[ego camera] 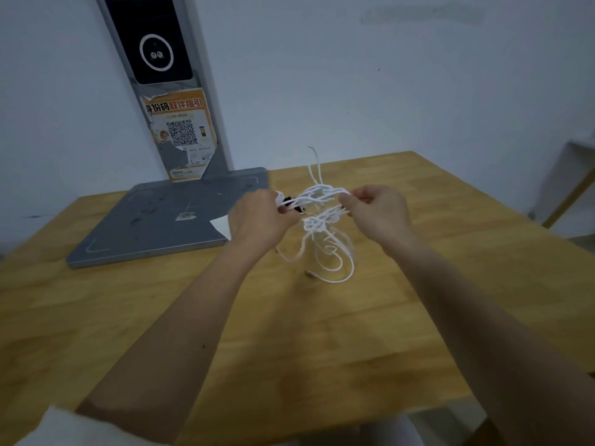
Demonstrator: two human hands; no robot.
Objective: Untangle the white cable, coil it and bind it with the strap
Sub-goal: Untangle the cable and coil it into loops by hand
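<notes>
A tangled white cable [322, 217] hangs in the air between my two hands above the wooden table [322, 333]. My left hand [260, 220] grips one side of the tangle, where a small black strap [291, 202] shows at my fingertips. My right hand [375, 209] pinches strands on the other side. Several loose loops droop from the knot down to the table top, and one cable end sticks up behind the tangle.
A grey flat base [161, 220] with an upright post [167, 91] carrying a black screen and an orange QR-code sticker stands at the back left. A white paper scrap [222, 226] lies on the base's near corner. The table's right edge runs close by.
</notes>
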